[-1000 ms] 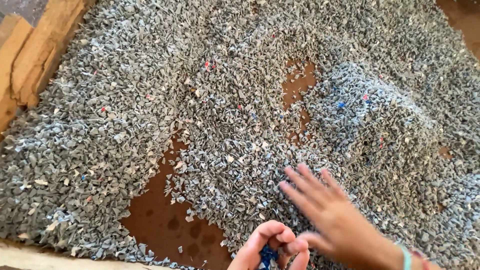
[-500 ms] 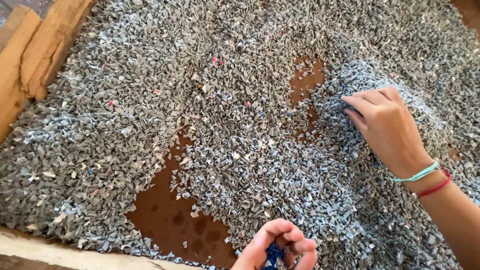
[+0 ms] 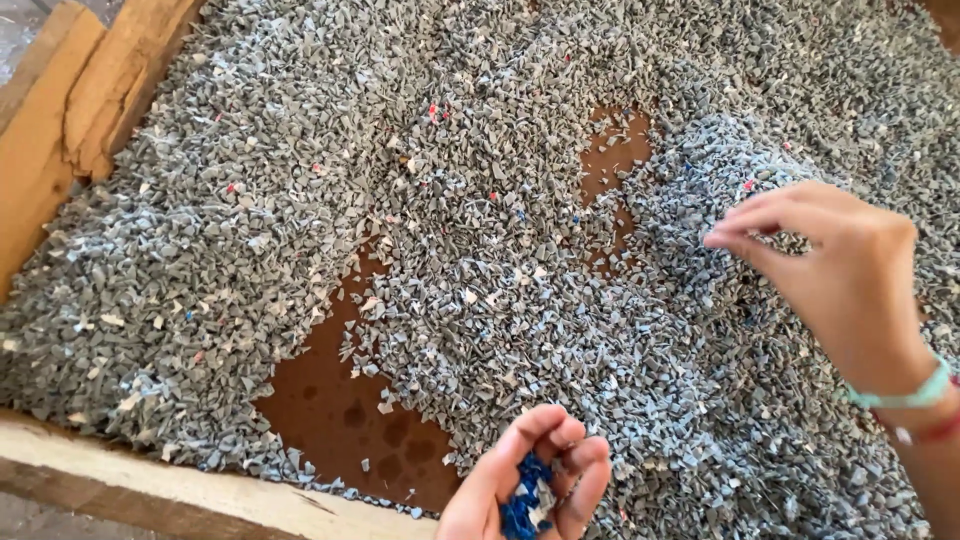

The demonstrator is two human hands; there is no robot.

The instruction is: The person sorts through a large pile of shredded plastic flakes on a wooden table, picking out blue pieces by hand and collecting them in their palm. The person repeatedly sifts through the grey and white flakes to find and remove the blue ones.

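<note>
My left hand is at the near edge, cupping a few chips inside it. The bed of plastic flakes spreads ahead of it and to both sides. My right hand hangs above the flakes, further away and to the right. A wooden frame lies left of the left hand, with planks far behind it.

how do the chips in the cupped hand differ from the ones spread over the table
The chips in the left hand are a small cluster of blue chips, mostly vivid blue; the grey chips spread over the table are dull grey with a few red, white and blue specks. The blue chips sit gathered in curled fingers; the grey chips lie loose in a wide layer, with brown patches bare. Both are small jagged fragments.
</note>
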